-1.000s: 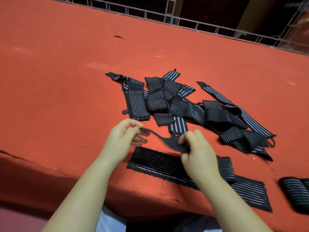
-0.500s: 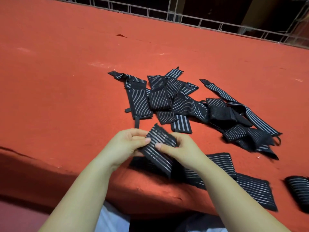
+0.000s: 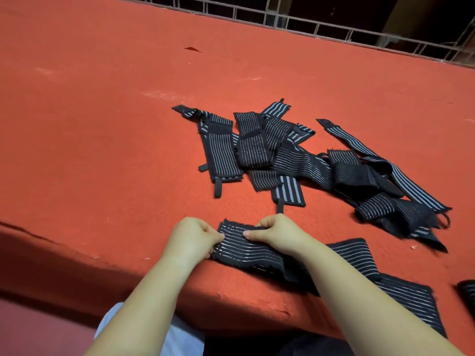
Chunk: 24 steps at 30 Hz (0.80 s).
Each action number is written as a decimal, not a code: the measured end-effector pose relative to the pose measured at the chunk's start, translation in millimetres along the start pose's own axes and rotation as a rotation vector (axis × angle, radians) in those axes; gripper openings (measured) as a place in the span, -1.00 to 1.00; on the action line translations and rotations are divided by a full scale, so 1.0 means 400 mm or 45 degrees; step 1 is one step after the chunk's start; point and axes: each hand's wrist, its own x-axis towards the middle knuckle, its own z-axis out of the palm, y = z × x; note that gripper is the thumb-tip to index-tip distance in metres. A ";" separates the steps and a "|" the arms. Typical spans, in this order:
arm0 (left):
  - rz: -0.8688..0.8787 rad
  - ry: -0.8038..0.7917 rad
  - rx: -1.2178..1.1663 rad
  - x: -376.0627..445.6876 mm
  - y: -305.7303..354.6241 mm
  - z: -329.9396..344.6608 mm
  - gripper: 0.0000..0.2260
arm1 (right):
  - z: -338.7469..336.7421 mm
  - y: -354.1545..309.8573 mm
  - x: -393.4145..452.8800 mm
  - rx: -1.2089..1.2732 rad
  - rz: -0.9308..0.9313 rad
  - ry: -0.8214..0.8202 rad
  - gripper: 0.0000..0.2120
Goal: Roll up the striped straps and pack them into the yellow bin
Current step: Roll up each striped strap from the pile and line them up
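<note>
A long black strap with thin white stripes (image 3: 257, 250) lies along the near edge of the red table, running off to the right under my right forearm. Its left end is folded over into a short roll. My left hand (image 3: 191, 238) pinches the left side of that roll, and my right hand (image 3: 276, 233) grips its right side with thumb on top. Beyond my hands lies a loose pile of several more striped straps (image 3: 295, 155). The yellow bin is out of view.
The red felt table (image 3: 102, 124) spreads wide to the left and back, ending at a metal railing (image 3: 321, 24). A rolled strap (image 3: 467, 294) shows at the right edge. The table's front edge drops off just below my wrists.
The strap end, held up between my hands a moment ago, has been folded over and pressed down onto the table as a short roll. Both hands have moved down and slightly forward.
</note>
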 end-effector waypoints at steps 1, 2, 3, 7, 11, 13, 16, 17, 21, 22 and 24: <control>-0.006 -0.002 -0.007 0.003 -0.001 -0.002 -0.80 | 0.002 0.001 0.002 0.007 0.007 0.007 -0.69; -0.015 -0.008 -0.012 0.007 -0.001 -0.003 -0.81 | 0.004 0.000 0.005 0.009 0.009 0.007 -0.70; -0.025 -0.015 -0.017 0.009 -0.001 -0.004 -0.82 | 0.005 0.000 0.008 0.010 0.013 0.002 -0.72; -0.063 -0.040 -0.017 0.019 0.001 -0.004 -0.81 | 0.007 0.005 0.024 0.012 0.037 -0.019 -0.73; -0.077 -0.032 0.017 0.019 0.001 -0.002 -0.79 | 0.014 0.014 0.034 -0.059 0.073 0.040 -0.68; -0.066 -0.004 0.068 0.018 0.002 -0.001 -0.78 | 0.019 0.007 0.031 -0.153 0.107 0.110 -0.54; -0.050 0.013 0.151 0.017 0.009 -0.001 -0.79 | 0.027 -0.012 0.024 -0.300 0.157 0.198 -0.46; -0.052 0.007 0.178 0.017 0.012 -0.002 -0.80 | 0.029 -0.017 0.020 -0.324 0.167 0.208 -0.47; -0.074 -0.018 0.247 0.017 0.022 -0.001 -0.80 | 0.007 -0.013 0.013 -0.194 0.093 0.045 -0.57; -0.076 -0.020 0.255 0.016 0.024 0.000 -0.79 | -0.009 -0.015 0.003 -0.151 0.059 -0.058 -0.66; -0.092 -0.024 0.263 0.016 0.029 0.000 -0.78 | -0.052 -0.019 -0.022 -0.205 0.012 -0.246 -0.72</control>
